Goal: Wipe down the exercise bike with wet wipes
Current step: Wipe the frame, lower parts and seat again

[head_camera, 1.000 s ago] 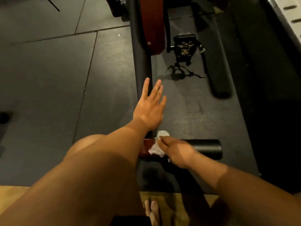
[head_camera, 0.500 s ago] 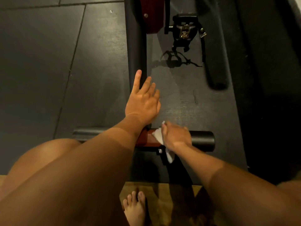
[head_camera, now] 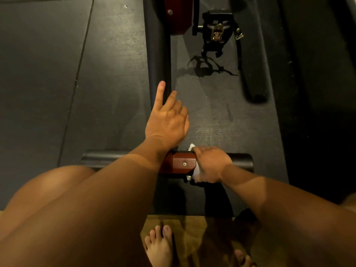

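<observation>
The right hand [head_camera: 211,164] is curled over the black stabilizer bar [head_camera: 243,161] of the exercise bike, gripping a white wet wipe [head_camera: 192,146] against it. Only scraps of the wipe show: a crumpled tip past the fingertips and a paler patch under the palm. The rest is hidden beneath the hand. Just to the left of that hand, touching the wipe's edge, sits the red bracket [head_camera: 179,163] with a screw at its middle; the bar's capped end sticks out just beyond the wrist on the other side.

The left hand [head_camera: 167,120] holds nothing. Its index finger is straight and the others are loosely bent and apart. It lies ahead of the bracket over the bike's dark frame tube [head_camera: 158,54]; whether it touches the tube cannot be told. Far beyond its fingertips are a pedal [head_camera: 217,29] and the red housing [head_camera: 179,14]. Near the forearms, a bare foot [head_camera: 159,245] stands on the wooden floor [head_camera: 192,226].
</observation>
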`<state>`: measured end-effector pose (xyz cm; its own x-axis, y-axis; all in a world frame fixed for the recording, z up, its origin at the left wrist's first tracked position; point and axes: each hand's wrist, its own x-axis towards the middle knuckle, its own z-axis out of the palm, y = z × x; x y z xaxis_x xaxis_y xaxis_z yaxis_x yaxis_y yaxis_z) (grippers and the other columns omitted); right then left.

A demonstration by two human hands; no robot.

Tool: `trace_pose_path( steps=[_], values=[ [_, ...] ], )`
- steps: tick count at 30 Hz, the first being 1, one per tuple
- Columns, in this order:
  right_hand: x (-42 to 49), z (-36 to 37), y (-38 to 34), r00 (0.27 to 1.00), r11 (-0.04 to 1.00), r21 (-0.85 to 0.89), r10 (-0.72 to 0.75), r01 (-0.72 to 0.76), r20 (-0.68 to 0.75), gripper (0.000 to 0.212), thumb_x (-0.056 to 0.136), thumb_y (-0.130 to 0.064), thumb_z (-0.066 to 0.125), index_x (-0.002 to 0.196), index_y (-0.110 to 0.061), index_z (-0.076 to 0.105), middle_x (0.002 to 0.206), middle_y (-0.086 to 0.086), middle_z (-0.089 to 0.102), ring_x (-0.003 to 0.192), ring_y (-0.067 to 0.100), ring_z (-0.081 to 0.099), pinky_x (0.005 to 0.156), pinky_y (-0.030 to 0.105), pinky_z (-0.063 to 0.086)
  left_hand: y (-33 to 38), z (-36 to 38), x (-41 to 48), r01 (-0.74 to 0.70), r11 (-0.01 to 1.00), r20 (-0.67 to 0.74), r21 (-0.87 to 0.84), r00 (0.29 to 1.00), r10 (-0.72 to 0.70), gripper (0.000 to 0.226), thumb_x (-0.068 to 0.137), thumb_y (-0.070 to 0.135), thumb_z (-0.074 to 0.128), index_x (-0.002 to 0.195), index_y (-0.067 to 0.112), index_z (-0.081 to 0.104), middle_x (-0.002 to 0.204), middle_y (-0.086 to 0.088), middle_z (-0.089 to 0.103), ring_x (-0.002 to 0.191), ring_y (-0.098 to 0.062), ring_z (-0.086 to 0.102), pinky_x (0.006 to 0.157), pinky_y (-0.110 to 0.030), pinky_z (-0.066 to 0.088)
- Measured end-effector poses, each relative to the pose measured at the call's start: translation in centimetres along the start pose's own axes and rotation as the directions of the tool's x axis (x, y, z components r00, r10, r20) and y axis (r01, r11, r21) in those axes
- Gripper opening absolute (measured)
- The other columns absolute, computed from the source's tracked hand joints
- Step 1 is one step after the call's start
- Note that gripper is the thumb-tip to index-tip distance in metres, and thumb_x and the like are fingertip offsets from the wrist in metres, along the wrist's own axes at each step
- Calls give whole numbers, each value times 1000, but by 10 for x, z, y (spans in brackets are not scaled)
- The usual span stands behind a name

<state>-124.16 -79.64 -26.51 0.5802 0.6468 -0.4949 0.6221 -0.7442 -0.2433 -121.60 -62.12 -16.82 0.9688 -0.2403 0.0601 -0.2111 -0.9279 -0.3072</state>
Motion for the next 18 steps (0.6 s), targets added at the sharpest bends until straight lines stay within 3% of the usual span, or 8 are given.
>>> trace_pose_path(
  steps=[2, 5, 7, 9, 12, 16, 18],
  values=[
    [-11, 5, 13, 997, 998, -69, -20, 15, -73, 96, 66, -61, 65, 143, -14, 34, 128, 7, 57, 114, 27, 57, 104, 39, 37, -2, -1, 0, -16, 1000, 2, 0, 1000, 16, 40, 97, 31, 41, 93, 10, 75, 99, -9, 73, 128, -32, 52, 119, -55, -13],
    [-45, 7, 59, 997, 990, -119, 78, -76, 11, 97, 66, -60, 66, 145, -15, 31, 129, 8, 57, 116, 27, 56, 114, 43, 24, -2, -4, -1, -16, 1000, 24, 0, 1000, 16, 40, 96, 33, 42, 91, 12, 76, 96, -5, 73, 127, -30, 53, 118, -54, -14],
    [-59, -3, 80, 975, 981, -113, 173, -158, 140, 97, 62, -60, 70, 142, -20, 32, 124, 3, 60, 112, 23, 58, 110, 39, 31, -1, -5, -1, -6, 1000, 29, 1, 1000, 6, 40, 96, 34, 42, 90, 13, 75, 94, -3, 73, 127, -29, 53, 117, -53, -17],
    [-55, -20, 87, 925, 970, -33, 239, -240, 295, 96, 53, -55, 79, 135, -25, 38, 115, -1, 62, 99, 20, 61, 91, 30, 48, -1, -3, 1, -2, 1000, 31, 4, 1000, 2, 40, 97, 35, 40, 90, 14, 75, 93, -2, 73, 128, -28, 52, 116, -53, -20],
    [-38, -37, 79, 858, 959, -67, 277, -275, 433, 102, 36, -49, 88, 127, -27, 49, 110, 0, 61, 93, 20, 62, 82, 32, 55, -1, -1, 0, -6, 1000, 37, -4, 999, 6, 42, 98, 36, 38, 91, 15, 74, 94, -2, 73, 130, -28, 50, 116, -53, -22],
    [-38, -35, 64, 886, 959, -83, 281, -270, 367, 101, 40, -50, 89, 128, -26, 44, 117, 4, 60, 93, 22, 60, 83, 33, 55, -1, 0, -1, -16, 1000, 8, -24, 1000, 17, 40, 97, 35, 41, 90, 14, 75, 94, -4, 74, 129, -29, 51, 117, -54, -18],
    [-35, -31, 49, 935, 975, 18, 209, -223, 288, 109, 50, -56, 85, 141, -22, 35, 132, 7, 55, 109, 26, 59, 93, 32, 51, -1, 2, -1, -20, 999, -8, -41, 1000, 20, 39, 96, 33, 44, 90, 12, 75, 95, -5, 74, 127, -30, 53, 118, -54, -15]
  ],
)
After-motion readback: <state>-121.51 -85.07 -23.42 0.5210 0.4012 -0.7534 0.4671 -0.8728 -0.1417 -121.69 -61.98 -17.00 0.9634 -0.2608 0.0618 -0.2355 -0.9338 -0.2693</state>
